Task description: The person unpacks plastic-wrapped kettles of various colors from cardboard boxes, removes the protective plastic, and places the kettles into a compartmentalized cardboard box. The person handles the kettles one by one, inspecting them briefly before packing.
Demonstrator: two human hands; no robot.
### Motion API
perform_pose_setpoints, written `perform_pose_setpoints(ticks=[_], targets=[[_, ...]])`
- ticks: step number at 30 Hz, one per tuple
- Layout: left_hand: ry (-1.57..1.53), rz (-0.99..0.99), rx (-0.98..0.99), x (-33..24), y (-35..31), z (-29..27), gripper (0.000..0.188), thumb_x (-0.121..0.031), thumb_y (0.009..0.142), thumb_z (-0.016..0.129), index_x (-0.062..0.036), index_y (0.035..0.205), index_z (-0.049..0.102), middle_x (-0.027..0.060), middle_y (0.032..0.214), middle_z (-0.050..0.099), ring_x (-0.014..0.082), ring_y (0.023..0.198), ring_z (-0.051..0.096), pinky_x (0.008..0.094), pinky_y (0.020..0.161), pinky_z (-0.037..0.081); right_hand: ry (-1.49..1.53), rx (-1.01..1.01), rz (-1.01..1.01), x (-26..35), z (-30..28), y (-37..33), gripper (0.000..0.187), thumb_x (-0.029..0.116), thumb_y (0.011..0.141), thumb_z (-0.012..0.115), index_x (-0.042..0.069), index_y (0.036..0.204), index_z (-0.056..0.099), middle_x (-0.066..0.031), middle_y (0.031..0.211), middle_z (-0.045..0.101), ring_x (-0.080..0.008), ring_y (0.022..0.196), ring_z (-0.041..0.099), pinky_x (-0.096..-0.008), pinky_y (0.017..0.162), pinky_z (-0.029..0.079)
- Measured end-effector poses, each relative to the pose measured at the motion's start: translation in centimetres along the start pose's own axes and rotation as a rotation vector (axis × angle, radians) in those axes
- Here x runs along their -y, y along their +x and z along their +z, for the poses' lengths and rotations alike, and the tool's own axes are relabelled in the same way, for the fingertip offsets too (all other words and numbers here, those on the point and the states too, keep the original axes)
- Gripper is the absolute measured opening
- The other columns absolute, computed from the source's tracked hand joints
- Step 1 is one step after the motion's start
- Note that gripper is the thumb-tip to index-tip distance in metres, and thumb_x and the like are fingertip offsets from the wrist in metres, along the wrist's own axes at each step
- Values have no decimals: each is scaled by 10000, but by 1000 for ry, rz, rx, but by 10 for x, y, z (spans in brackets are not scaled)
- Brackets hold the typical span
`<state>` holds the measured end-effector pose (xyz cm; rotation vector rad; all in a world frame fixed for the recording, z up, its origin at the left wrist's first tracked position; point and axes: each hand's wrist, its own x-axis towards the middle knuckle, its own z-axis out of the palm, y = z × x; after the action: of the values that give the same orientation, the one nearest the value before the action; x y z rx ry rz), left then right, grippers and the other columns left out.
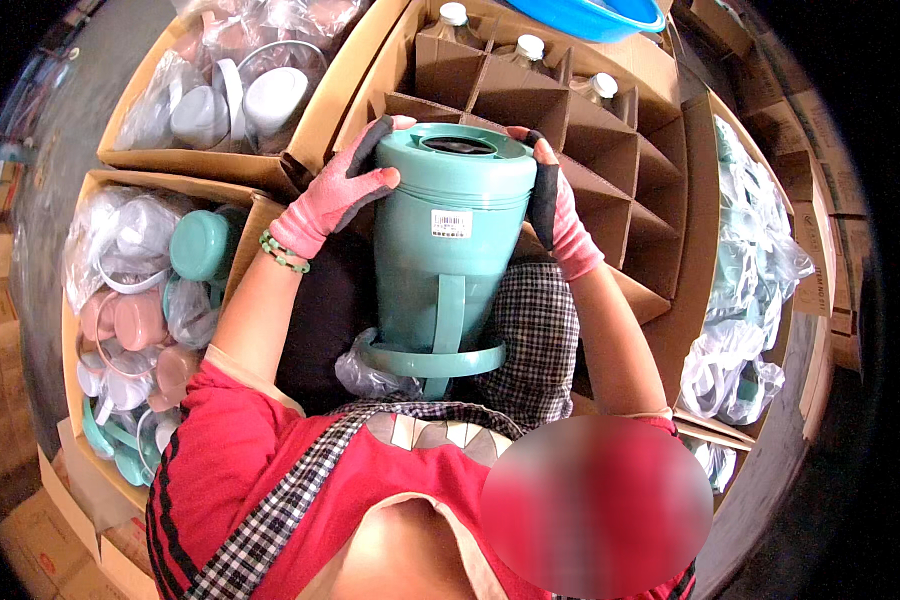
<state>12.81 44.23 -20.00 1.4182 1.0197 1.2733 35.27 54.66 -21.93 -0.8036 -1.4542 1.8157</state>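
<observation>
Between my two hands is a teal plastic thermos jug (440, 260), its wide end with a round dark opening turned up toward me. A white barcode sticker sits on its wall. A handle strip runs down the side to a teal ring round the narrower lower end. My left hand (345, 185), in a pink glove with black fingers, is closed on the left side of the rim. On the opposite side my right hand (558, 205), gloved alike, presses against the rim, its fingers partly hidden behind the jug. A crumpled clear plastic bag (370, 370) lies beside the ring, by my lap.
Ahead stands a divided carton (530, 115) with several white-capped clear bottles (530, 50). A blue basin (600, 15) is behind it. At left, cartons hold white, pink and teal lidded parts (200, 245). A right-hand carton holds bagged teal and white pieces (735, 270).
</observation>
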Motion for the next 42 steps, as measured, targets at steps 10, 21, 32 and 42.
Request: perform_pose_setpoints(ticks=[10, 21, 32, 42], targets=[[-29, -37, -68, -2, 0, 15, 528, -278, 815, 512, -35, 1239, 310, 94, 1221, 387, 188, 1145, 337, 305, 966, 235, 192, 32, 54, 4, 0, -12, 471, 430, 849, 358, 64, 1146, 371, -80, 957, 509, -148, 837, 494, -260, 751, 417], [304, -132, -419, 1, 18, 14, 381, -321, 863, 418, -72, 1149, 452, 5, 923, 530, 78, 840, 484, 222, 765, 395, -33, -153, 21, 39, -24, -5, 544, 523, 810, 399, 14, 959, 519, -22, 812, 494, -94, 777, 445, -239, 726, 367], [539, -49, -536, -15, 24, 32, 394, -352, 858, 410, -30, 1070, 491, 112, 1004, 548, 200, 934, 504, 302, 817, 390, 209, -323, 67, 23, -8, 4, 563, 542, 778, 419, 22, 979, 498, -76, 903, 488, -180, 773, 491, -306, 647, 420], [483, 20, -514, -15, 21, 63, 425, -401, 823, 456, -41, 1036, 531, 141, 1010, 547, 197, 982, 494, 290, 872, 356, 495, -297, -15, -16, -52, 21, 432, 427, 804, 462, 20, 934, 522, -25, 749, 496, -141, 768, 486, -281, 705, 406]])
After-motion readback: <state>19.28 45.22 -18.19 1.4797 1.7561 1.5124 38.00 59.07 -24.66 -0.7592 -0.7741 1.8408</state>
